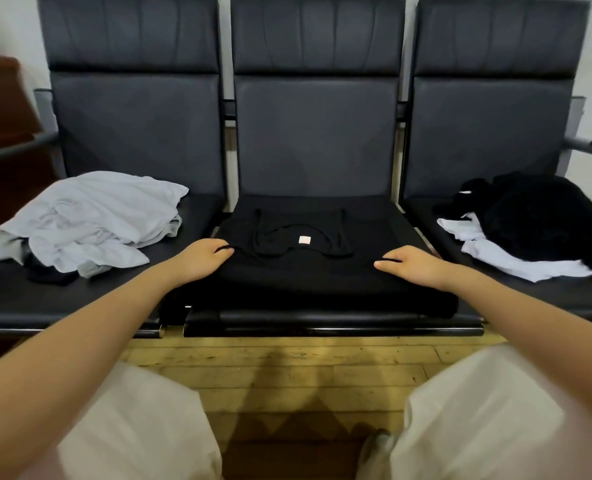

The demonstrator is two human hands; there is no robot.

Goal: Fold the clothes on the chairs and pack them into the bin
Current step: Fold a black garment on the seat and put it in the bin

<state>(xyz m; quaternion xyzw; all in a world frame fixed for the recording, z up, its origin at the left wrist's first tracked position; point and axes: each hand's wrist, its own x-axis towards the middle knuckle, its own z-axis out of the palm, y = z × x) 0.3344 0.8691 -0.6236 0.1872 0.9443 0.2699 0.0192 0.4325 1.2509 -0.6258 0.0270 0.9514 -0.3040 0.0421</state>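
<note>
A black tank top (305, 268) lies spread flat on the middle chair seat (422, 237), its straps and a small pale label toward the backrest. My left hand (201, 259) pinches the fabric near the left strap. My right hand (414, 266) pinches it at the right strap. A heap of light grey clothes (90, 220) sits on the left chair seat. On the right chair seat lies a black garment (544, 216) over a white garment (516, 263). No bin is in view.
Three dark padded chairs stand in a row with high backrests (317, 140) and metal armrests (589, 147) at both ends. A wooden floor (287, 368) lies between the chairs and my knees in pale trousers (132, 427). Dark wooden furniture (3, 109) stands at far left.
</note>
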